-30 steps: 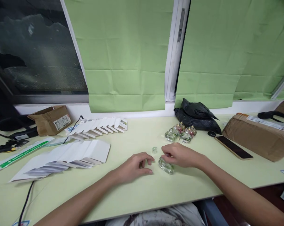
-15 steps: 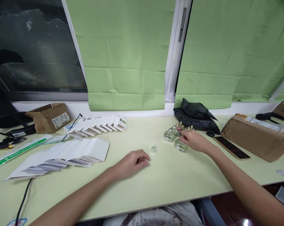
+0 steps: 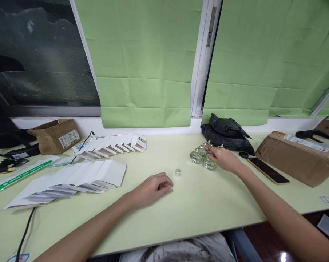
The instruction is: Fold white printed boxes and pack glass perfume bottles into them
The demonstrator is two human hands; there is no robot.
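Two hands (image 3: 153, 188), one clear cylinder (image 3: 178, 173), one phone (image 3: 268, 170), three cardboard boxes (image 3: 295, 158), bottles (image 3: 196, 157) too clustered to count

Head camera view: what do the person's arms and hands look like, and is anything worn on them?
The left hand and right hand are ungloved, with no ring, watch or bracelet to be seen. The forearms are slim and bare, tapering toward the wrists, with no sleeves, cables or clear markings in view. Below, a pale garment with dark blotches shows.

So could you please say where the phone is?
In the head view, the phone lies on the right, between the right hand and the long cardboard box.
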